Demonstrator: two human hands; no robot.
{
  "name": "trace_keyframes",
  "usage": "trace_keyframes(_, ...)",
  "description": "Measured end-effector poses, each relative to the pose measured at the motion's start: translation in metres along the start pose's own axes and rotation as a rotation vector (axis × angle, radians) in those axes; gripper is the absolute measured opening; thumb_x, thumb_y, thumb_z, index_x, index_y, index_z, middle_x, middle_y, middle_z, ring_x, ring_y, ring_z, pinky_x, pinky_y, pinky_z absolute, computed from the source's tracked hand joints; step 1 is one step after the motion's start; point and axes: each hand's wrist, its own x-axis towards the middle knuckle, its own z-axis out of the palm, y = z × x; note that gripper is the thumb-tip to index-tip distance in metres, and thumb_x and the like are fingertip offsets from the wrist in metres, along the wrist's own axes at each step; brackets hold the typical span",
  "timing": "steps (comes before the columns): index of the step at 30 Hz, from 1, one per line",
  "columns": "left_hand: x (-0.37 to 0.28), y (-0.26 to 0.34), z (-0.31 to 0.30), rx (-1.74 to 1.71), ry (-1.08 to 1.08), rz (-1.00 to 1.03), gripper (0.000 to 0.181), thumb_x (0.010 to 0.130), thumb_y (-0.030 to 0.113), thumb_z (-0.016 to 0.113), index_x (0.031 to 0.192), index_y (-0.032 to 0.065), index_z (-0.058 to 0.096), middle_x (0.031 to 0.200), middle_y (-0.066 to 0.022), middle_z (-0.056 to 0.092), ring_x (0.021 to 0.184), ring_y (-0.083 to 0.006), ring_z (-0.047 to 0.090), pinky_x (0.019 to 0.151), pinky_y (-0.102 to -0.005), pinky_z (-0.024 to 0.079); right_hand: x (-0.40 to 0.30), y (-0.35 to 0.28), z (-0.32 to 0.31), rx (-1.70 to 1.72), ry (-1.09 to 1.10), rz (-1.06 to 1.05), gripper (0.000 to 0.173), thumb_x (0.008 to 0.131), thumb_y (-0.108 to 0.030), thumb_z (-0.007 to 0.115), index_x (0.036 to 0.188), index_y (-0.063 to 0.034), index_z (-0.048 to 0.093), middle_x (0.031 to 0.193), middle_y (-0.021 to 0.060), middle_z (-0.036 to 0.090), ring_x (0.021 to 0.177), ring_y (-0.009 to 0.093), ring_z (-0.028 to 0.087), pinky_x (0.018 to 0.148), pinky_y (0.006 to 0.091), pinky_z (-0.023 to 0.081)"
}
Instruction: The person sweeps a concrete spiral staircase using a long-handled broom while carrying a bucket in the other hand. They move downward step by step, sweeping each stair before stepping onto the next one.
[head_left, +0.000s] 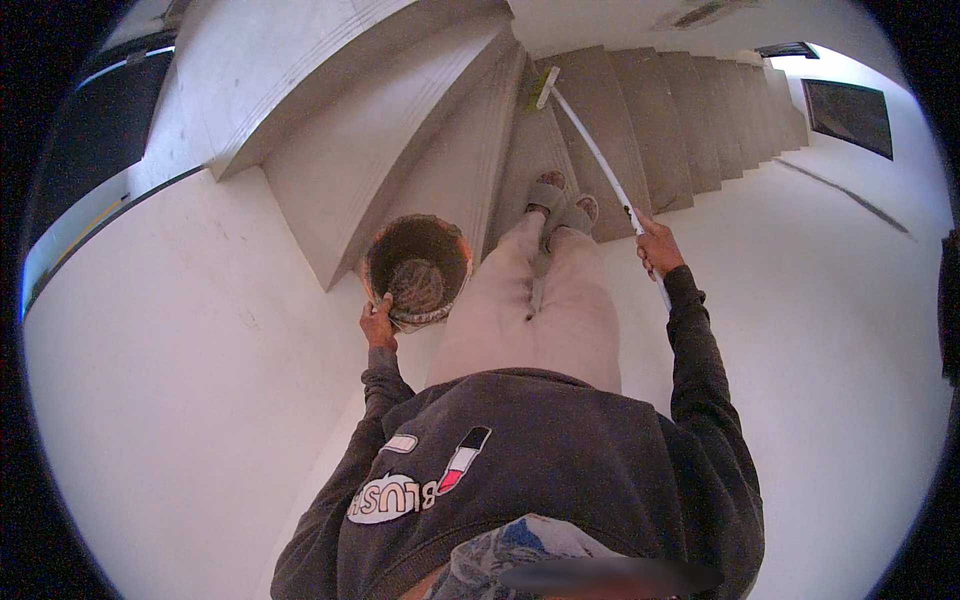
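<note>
My left hand (379, 324) grips the near rim of a worn bucket (417, 255), whose mouth faces up toward me. The bucket's inside is dark and crusted, and it hangs or rests beside my left leg; which of these I cannot tell. In my right hand (660, 246) is the white handle of a broom (592, 142). Its head (549, 87), with greenish bristles, touches or hovers over a stair tread near the inner corner. My sandalled feet (559, 201) stand on the winding stairs (450, 172).
Wide winder steps (375, 112) fan out on the left. Narrower stairs (697, 120) run off to the upper right. White walls (810, 315) border the steps on both sides. A dark window or panel (847, 116) is set in the right wall.
</note>
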Motion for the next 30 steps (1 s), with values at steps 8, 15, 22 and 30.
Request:
trace_keyframes(8,0.001,0.012,0.008,0.035,-0.011,-0.009,0.053,0.072,0.022,0.07,0.112,-0.0046,0.046,0.094,-0.0129,0.057,0.073,-0.0217,0.06,0.053,-0.0333,0.051,0.043,0.025,0.05,-0.065,0.062,-0.184,0.058,0.082,-0.011,0.043,0.137,-0.0232,0.031,0.052,-0.0006,0.041,0.034,0.009,0.036,0.028,0.0266,0.034)
trace_keyframes(15,-0.013,0.012,0.009,-0.044,-0.01,0.013,0.04,0.073,0.02,0.069,0.103,0.0,0.051,0.085,-0.0087,0.059,0.066,-0.0182,0.06,0.047,-0.0317,0.05,-0.024,0.05,0.02,-0.02,0.072,0.078,0.053,0.078,-0.007,0.041,0.13,-0.0143,0.043,0.05,0.0,0.041,0.036,0.009,0.037,0.032,0.0249,0.034)
trace_keyframes(22,-0.014,0.011,0.012,-0.026,0.001,0.028,0.038,0.073,0.02,0.069,0.101,0.0009,0.053,0.084,-0.0082,0.058,0.065,-0.0169,0.058,0.044,-0.0311,0.046,-0.049,0.054,0.013,-0.07,0.314,-0.022,0.055,0.076,-0.006,0.043,0.131,-0.0178,0.043,0.053,-0.0015,0.042,0.038,0.008,0.038,0.033,0.0241,0.035)
trace_keyframes(30,0.003,0.0,0.002,-0.037,-0.035,0.035,0.054,0.072,0.022,0.07,0.114,-0.0042,0.049,0.102,-0.0153,0.055,0.08,-0.024,0.058,0.055,-0.0343,0.05,-0.004,0.007,0.052,0.081,0.079,-0.044,0.056,0.077,-0.006,0.041,0.132,-0.0169,0.041,0.051,-0.0011,0.042,0.036,0.008,0.035,0.032,0.0231,0.033)
